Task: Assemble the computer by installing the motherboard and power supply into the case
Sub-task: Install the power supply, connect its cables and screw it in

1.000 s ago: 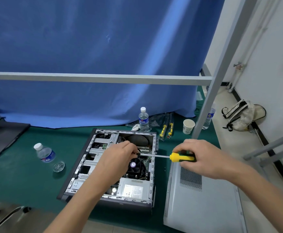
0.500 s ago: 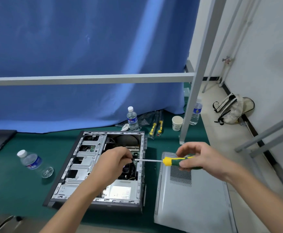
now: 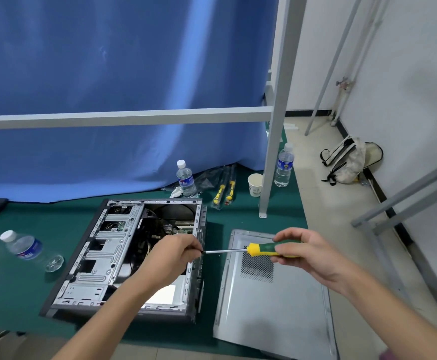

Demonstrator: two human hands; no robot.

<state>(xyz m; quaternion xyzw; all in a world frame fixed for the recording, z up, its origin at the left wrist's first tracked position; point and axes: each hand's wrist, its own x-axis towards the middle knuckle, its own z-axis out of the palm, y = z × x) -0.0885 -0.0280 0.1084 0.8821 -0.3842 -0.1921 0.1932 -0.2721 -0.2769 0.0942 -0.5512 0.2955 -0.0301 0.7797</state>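
Lying bottle [image 3: 23, 248] sat far to the left of both hands on the green mat [image 3: 9, 289], cap off beside it or so it appeared; not part of the work.

Case [image 3: 123, 258] lay on its side, open face up, directly under and left of the left hand [image 3: 172, 255]; motherboard [image 3: 178, 228] showed only as a green strip just beyond the left knuckles; power supply [image 3: 165, 294] showed as a pale block just nearer than the left wrist, largely covered by the forearm; both appeared already inside the case.

Left fingers were curled tight and pinched at the tip of the screwdriver [image 3: 251, 250]; whether a screw sat between them could not be told, the fingertips hid it.

Key relation: screwdriver's long axis ran nearly level, left to right, tip at the left fingers over the case's right wall, handle in the right hand [image 3: 308, 253]; right fingers wrapped the green and yellow handle; left hand was the nearer 1 to the case interior; judged next step was seating the tip and swinging it down toward a mount point.

Side panel [image 3: 272, 302] lay flat beneath the right hand, just beside the case; its near edge was cut off by the frame; 2 spare drivers [image 3: 225, 190] lay well beyond the fingers.
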